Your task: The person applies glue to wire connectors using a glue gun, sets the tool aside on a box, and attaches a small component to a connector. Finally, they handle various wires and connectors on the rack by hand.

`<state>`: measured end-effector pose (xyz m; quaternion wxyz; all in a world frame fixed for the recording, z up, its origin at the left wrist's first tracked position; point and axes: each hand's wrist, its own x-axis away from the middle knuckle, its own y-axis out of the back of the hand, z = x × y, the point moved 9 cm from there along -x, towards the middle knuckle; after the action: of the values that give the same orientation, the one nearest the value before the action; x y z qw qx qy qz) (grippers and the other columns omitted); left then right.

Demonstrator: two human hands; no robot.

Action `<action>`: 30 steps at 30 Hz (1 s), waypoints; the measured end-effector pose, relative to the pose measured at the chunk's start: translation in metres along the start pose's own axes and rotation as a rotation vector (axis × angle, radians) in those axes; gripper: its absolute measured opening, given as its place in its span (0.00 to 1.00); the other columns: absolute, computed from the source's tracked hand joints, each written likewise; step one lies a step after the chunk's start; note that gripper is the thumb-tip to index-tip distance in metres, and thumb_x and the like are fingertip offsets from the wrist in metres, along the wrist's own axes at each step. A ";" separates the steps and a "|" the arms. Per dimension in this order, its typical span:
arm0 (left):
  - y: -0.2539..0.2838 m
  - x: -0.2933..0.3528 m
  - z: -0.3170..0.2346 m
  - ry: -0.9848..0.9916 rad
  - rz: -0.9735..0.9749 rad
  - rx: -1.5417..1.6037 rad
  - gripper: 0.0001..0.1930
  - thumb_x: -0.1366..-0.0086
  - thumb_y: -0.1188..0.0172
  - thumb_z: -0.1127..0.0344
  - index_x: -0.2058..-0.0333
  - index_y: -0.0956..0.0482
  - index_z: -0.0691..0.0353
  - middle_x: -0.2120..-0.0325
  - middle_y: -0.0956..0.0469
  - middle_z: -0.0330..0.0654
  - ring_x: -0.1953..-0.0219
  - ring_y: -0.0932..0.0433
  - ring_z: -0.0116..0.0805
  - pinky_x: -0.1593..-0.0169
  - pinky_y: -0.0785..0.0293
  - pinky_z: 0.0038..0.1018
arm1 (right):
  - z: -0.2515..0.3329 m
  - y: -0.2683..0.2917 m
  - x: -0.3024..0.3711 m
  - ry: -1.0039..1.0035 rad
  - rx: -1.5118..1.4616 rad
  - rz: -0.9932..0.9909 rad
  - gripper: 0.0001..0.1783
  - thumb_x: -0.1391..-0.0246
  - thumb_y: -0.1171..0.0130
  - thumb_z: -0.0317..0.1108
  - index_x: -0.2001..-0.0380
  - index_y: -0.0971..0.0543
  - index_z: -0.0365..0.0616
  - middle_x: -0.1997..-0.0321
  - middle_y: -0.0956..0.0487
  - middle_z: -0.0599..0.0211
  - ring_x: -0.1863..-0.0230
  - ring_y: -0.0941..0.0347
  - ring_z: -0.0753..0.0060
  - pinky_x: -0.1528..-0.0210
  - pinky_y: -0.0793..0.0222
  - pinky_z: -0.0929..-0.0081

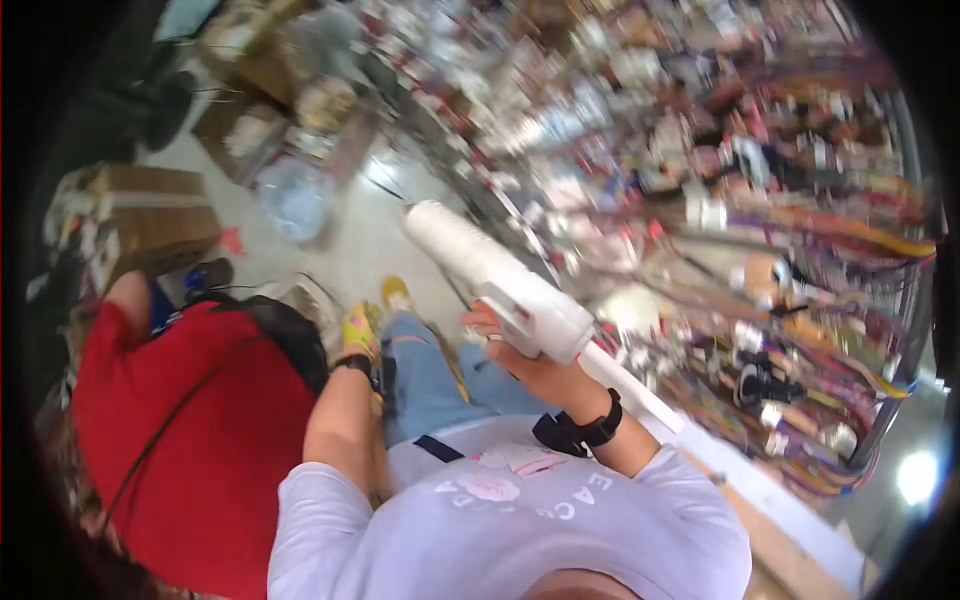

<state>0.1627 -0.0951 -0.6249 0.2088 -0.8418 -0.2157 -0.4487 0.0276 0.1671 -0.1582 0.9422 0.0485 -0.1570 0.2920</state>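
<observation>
A long white cylinder with a looped handle point(460, 245) slants up and left across my front; its exact kind is unclear. My right hand point(535, 375) is closed round the handle end, with a black band on the wrist. A pale rod or strip point(635, 390) continues from its lower end toward my right elbow; whether it is joined cannot be told. My left forearm reaches forward past another black wristband. Something yellow and pink point(360, 330) shows beyond that wrist, and blur hides how my left fingers lie.
A rack crowded with blurred small goods point(720, 180) fills the right side. Close on my left is a person in a red top point(190, 420). Cardboard boxes point(155, 210) and a clear plastic bag point(293, 197) lie on the pale floor point(390, 180).
</observation>
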 end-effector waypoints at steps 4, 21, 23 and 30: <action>0.049 -0.002 -0.037 0.116 -0.287 -0.304 0.16 0.38 0.50 0.50 0.67 0.26 0.57 0.78 0.27 0.37 0.80 0.28 0.32 0.75 0.30 0.29 | 0.078 -0.020 -0.080 0.162 -0.139 -0.142 0.24 0.49 0.46 0.21 0.46 0.35 0.38 0.45 0.31 0.57 0.50 0.28 0.67 0.48 0.33 0.73; -0.025 0.026 -0.290 -0.418 -0.259 -0.201 0.14 0.37 0.48 0.65 0.54 0.27 0.63 0.66 0.22 0.44 0.64 0.23 0.34 0.64 0.27 0.27 | 0.149 -0.054 -0.453 0.196 -0.131 -0.084 0.22 0.57 0.37 0.29 0.58 0.30 0.33 0.66 0.23 0.57 0.70 0.24 0.71 0.71 0.29 0.76; -0.008 0.039 -0.295 -0.454 -0.298 -0.006 0.14 0.38 0.47 0.66 0.55 0.27 0.63 0.67 0.22 0.44 0.64 0.23 0.34 0.63 0.27 0.27 | 0.154 -0.064 -0.514 0.204 -0.164 -0.063 0.21 0.59 0.37 0.27 0.60 0.30 0.34 0.66 0.23 0.56 0.72 0.23 0.71 0.74 0.29 0.76; 0.041 0.028 -0.273 -0.122 -0.480 0.526 0.15 0.40 0.44 0.67 0.55 0.27 0.63 0.65 0.23 0.43 0.67 0.23 0.33 0.64 0.25 0.26 | 0.101 -0.082 -0.731 0.036 0.028 -0.105 0.22 0.64 0.37 0.24 0.61 0.29 0.35 0.65 0.22 0.53 0.71 0.23 0.64 0.71 0.28 0.69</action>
<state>0.0175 -0.2723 -0.4682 0.2937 -0.7098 -0.5275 -0.3630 -0.5235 -0.3103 -0.2994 0.9582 0.0645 -0.1330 0.2449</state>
